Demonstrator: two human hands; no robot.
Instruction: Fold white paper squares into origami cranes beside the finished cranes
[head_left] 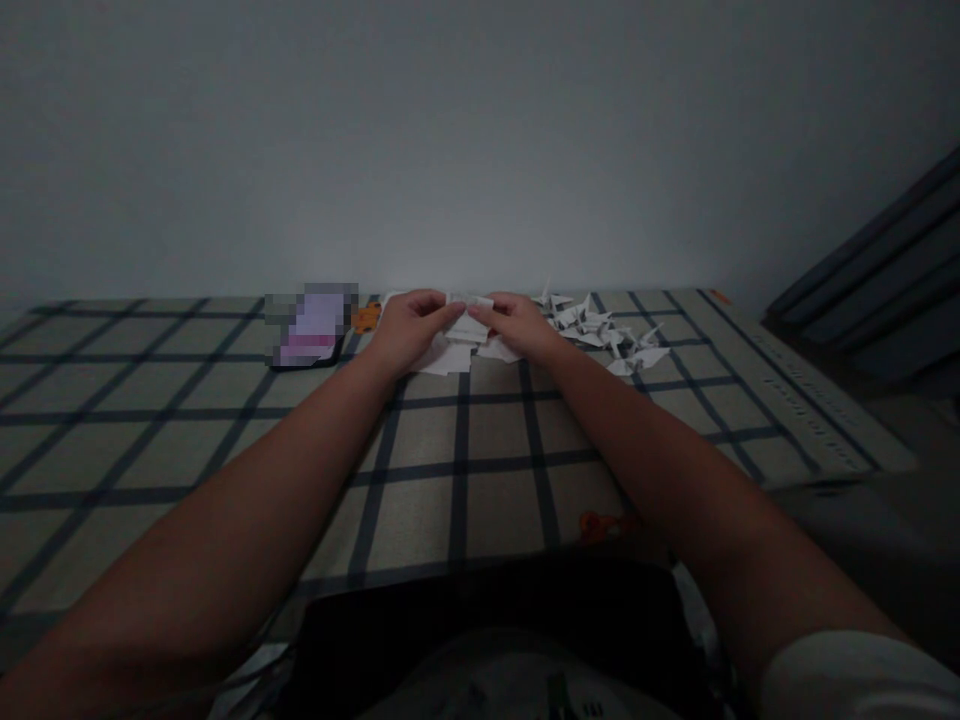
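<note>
Both arms reach far forward over a checked cloth (225, 440). My left hand (411, 328) and my right hand (517, 322) meet at a small folded piece of white paper (469, 322), each pinching one side of it with closed fingers. The piece is held just above a few loose white sheets (448, 358) lying flat on the cloth. Right of my right hand lies a pile of several white folded paper cranes (604, 332).
A phone with a lit, blurred screen (311, 330) lies left of my left hand, with a small orange thing (367, 318) beside it. A plain wall rises behind. The surface's right edge (810, 400) drops toward dark furniture (877, 270). The room is dim.
</note>
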